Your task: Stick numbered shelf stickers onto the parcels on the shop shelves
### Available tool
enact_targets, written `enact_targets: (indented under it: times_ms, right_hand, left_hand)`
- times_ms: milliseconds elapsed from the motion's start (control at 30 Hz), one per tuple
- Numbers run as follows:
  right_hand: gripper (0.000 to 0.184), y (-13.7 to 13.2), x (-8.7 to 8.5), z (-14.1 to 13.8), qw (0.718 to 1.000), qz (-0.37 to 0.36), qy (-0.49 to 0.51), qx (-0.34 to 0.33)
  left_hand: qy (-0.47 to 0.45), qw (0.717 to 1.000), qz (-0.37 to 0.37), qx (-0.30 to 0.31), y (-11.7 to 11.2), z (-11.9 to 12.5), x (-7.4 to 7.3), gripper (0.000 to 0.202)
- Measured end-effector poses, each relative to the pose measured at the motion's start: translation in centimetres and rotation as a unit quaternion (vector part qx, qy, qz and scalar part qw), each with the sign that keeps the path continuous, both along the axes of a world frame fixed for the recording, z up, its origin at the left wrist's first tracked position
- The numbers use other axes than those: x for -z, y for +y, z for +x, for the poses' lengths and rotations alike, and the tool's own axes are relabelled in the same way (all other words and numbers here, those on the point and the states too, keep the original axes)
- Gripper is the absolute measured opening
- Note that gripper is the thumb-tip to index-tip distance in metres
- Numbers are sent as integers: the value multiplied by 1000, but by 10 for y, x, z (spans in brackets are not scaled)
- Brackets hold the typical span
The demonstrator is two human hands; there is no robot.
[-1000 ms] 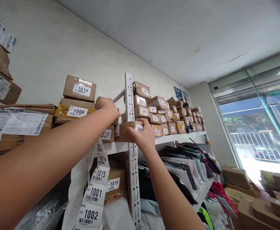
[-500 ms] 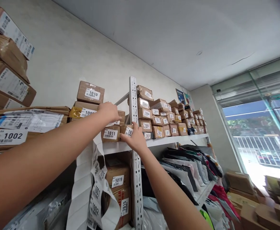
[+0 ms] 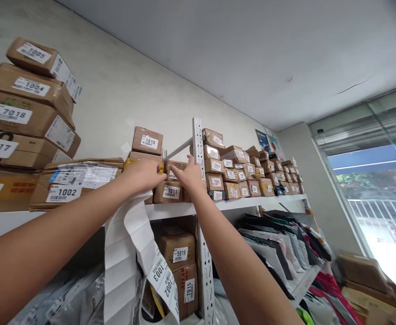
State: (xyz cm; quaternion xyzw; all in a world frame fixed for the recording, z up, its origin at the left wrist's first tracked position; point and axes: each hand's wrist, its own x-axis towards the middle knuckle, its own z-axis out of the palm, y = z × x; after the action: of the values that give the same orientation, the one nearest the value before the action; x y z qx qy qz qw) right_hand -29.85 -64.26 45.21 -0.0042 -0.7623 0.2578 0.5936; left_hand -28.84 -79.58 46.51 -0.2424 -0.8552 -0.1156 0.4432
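the left hand pinches a hanging label strip beside the small carton stacked on box 1011, top shelf; the right hand rests flat-fingered on that carton, which wants square, steady pressure.

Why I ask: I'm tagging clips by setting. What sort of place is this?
Probably a parcel depot or pickup storeroom: cardboard boxes with numbered barcode labels stacked on a metal shelf, soft mailing bags packed on the shelf below, and a hanging strip of numbered stickers.
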Motion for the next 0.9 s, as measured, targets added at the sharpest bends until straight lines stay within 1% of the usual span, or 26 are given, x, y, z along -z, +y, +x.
enact_targets:
  times_ms: [67, 167, 267, 333, 367, 433, 467, 500, 567, 600, 633, 667, 733, 800, 833, 900]
  right_hand:
    - [84, -9, -14, -11, 998, -15, -59, -2]
    - [74, -15, -21, -21, 996, -41, -79, 4]
    - [62, -11, -17, -13, 998, -53, -29, 0]
    - [61, -6, -12, 3, 996, -71, 45, 19]
    - [60, -5, -9, 13, 991, -84, 101, 30]
    - [57, -10, -7, 31, 966, -99, 235, 32]
    - [54, -17, -7, 38, 949, -97, 300, 17]
    - [52, -28, -9, 44, 933, -84, 350, -14]
    - [50, -60, -16, 46, 915, -43, 390, -93]
    - [49, -80, -20, 44, 916, -10, 378, -136]
    - [51, -102, -25, 39, 920, 17, 357, -162]
    - [53, -125, -30, 32, 927, 45, 331, -167]
    - [57, -168, -40, 13, 956, 100, 233, -149]
    - [62, -202, -48, -5, 975, 119, 133, -129]
    - [65, -215, -51, -13, 982, 120, 86, -122]
    - [69, -231, -54, -23, 986, 119, 31, -111]
  left_hand:
    - [-6, 999, 25, 29, -15, 6, 19, 32]
    - [-17, 996, 33, 85, -35, 14, 54, 33]
    - [-44, 991, 38, 122, -54, 18, 86, 33]
    - [-64, 987, 56, 135, -67, 16, 100, 31]
    - [-69, 985, 68, 140, -73, 14, 104, 30]
    - [-72, 982, 95, 149, -84, 8, 107, 28]
    - [-71, 980, 111, 150, -89, 5, 107, 28]
    - [-69, 978, 127, 151, -93, 0, 105, 27]
    - [-62, 975, 149, 151, -101, -8, 101, 26]
    - [-55, 975, 155, 149, -103, -11, 99, 26]
    - [-47, 975, 158, 149, -106, -15, 97, 25]
    - [-39, 975, 159, 147, -108, -18, 96, 24]
    - [-28, 977, 161, 139, -112, -22, 95, 21]
    - [-21, 978, 162, 127, -117, -26, 96, 19]
    - [-20, 979, 163, 118, -120, -27, 96, 18]
    - [-25, 980, 170, 104, -129, -29, 96, 18]
